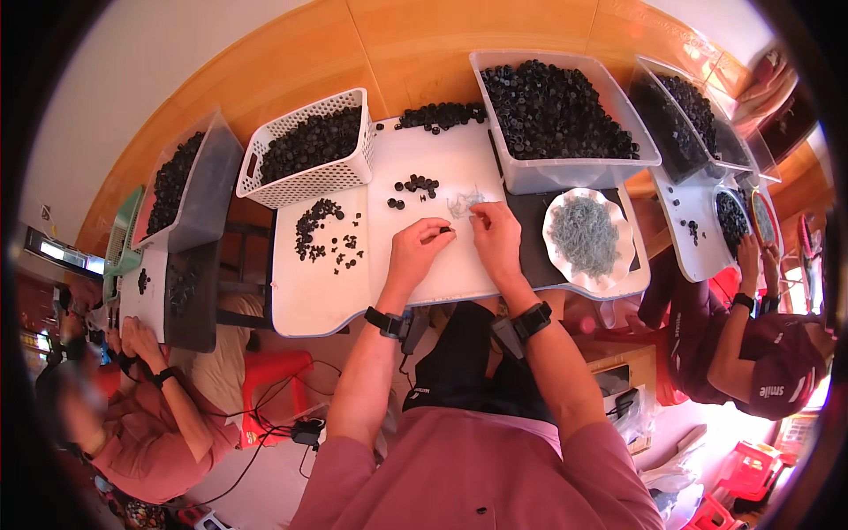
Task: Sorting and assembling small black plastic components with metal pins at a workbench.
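Note:
My left hand (417,254) is closed in a pinch over the white table (380,283), with a small black plastic part (445,230) at its fingertips. Just to its right, my right hand (496,240) has its fingers drawn together at the near edge of a small heap of thin grey pins or wires (465,202). Whatever lies between its fingertips is too small to make out. Beyond my left hand is a loose group of round black caps (417,185). Farther left, small black pieces (318,228) are scattered over the tabletop.
A white perforated basket (309,181) and a large clear bin (579,168), both full of black parts, stand at the back. A scalloped white plate (625,256) of grey pins sits right. More caps (442,116) line the far edge. People work at both sides (163,433), (733,353).

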### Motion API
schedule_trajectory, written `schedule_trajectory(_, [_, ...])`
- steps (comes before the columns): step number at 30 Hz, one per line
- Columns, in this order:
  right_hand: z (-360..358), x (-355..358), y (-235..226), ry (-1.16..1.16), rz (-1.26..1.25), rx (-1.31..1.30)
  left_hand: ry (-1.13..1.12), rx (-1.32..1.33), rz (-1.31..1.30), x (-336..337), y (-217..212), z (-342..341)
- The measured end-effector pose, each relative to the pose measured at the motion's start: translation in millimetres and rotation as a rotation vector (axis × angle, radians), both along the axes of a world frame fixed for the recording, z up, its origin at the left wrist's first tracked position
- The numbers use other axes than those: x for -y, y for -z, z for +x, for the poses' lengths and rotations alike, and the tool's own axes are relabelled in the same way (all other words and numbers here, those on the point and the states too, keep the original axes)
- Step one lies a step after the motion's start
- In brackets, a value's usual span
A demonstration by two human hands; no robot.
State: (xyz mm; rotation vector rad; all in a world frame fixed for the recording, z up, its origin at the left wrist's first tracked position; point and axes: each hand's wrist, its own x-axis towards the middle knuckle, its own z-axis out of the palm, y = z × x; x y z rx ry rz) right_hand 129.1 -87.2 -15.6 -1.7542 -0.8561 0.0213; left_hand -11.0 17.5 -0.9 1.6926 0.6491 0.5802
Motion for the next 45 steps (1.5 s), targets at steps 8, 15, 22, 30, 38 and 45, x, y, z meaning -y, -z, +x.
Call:
schedule_trajectory(8, [-11.4,-7.2,-1.4,-0.017,-0.144,0.196,-0.14,0.124,0.23,-23.0,-11.9,-22.2])
schedule_trajectory(15, [-14.4,-4.3,-7.4,-0.018,-0.204,0.246,-0.384,0.042,0.532,-129.8,-96.7,-39.6])
schedule_trajectory(22, [-6.7,-8.5,0.6,0.045,-0.209,0.266,-0.276,-0.004,0.695,-129.5,-103.9,-24.8])
schedule_trajectory(30, [-7.9,-11.9,-1.0,0.013,-0.183,0.287,-0.136,-0.208,0.673,-61.4,-20.8,-16.9])
schedule_trajectory(38, [-10.5,-10.7,1.6,0.018,-0.159,0.215,-0.089,-0.305,0.907,-63.9,-20.0,8.4])
schedule_trajectory(45, [-1.4,-5.2,3.6,-0.037,0.012,0.092,-0.157,-0.264,0.553,-33.7,-16.1,2.4])
